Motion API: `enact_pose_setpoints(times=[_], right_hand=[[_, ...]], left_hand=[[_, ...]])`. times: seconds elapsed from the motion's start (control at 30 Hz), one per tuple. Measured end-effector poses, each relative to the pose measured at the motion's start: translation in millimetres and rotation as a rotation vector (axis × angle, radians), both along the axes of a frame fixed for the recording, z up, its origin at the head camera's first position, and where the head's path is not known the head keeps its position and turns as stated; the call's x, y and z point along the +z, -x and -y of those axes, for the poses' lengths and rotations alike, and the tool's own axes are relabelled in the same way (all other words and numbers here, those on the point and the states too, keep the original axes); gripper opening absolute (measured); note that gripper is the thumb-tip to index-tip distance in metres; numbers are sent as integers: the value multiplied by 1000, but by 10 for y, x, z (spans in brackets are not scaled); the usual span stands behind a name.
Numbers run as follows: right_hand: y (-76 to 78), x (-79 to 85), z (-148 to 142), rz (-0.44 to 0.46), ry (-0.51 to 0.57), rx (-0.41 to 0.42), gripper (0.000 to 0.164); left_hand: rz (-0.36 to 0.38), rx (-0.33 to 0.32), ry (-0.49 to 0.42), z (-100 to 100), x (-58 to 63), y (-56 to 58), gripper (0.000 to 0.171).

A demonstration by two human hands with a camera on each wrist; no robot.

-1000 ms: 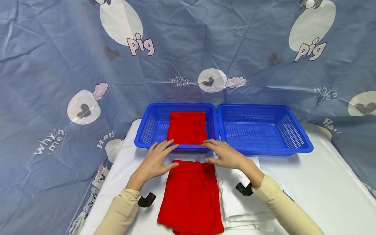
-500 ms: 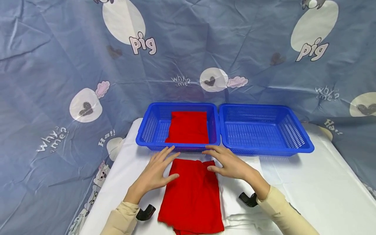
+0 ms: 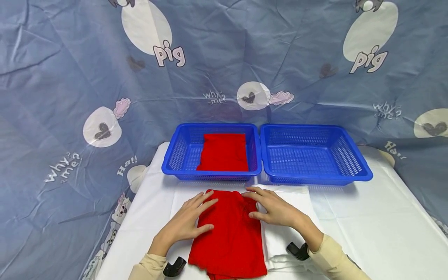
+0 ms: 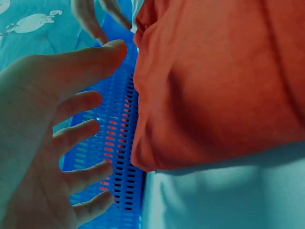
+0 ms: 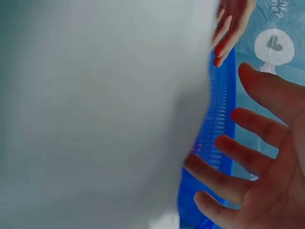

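Two bare hands hover over a stack of folded red cloth [image 3: 231, 237] at the front of the table. The left hand [image 3: 189, 219] spreads its fingers above the cloth's far left corner, holding nothing. Over the far right corner, the right hand [image 3: 276, 208] has its fingers spread and slightly bent, also holding nothing. Close up in the left wrist view, the red cloth [image 4: 214, 86] lies beside the left fingers. A folded white cloth [image 3: 285, 241] lies right of the red stack, partly under the right forearm; it fills much of the right wrist view.
Behind the hands stands a blue plastic basket [image 3: 175, 173] with a folded red cloth [image 3: 224, 151] in it. A second blue basket [image 3: 318, 181] adjoins it on the right. A printed blue-grey curtain [image 3: 196, 77] hangs behind. White fabric covers the table [image 3: 381, 225].
Both hands have drawn back from the left basket's front edge toward the person and now sit over the far part of the red stack. The cloths and baskets stay put.
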State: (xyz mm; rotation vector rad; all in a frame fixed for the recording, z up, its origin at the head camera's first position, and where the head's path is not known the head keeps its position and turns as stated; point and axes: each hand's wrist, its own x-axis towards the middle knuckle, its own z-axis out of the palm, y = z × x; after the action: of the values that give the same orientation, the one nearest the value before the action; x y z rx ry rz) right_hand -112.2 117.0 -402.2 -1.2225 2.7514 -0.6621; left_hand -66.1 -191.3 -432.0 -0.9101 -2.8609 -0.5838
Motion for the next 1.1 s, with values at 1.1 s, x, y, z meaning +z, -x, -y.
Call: enact_pose_setpoints(times=[1.1], right_hand=[[-160, -352, 78, 123, -42, -2, 81]], left_hand=[[148, 49, -67, -24, -313, 29, 51]])
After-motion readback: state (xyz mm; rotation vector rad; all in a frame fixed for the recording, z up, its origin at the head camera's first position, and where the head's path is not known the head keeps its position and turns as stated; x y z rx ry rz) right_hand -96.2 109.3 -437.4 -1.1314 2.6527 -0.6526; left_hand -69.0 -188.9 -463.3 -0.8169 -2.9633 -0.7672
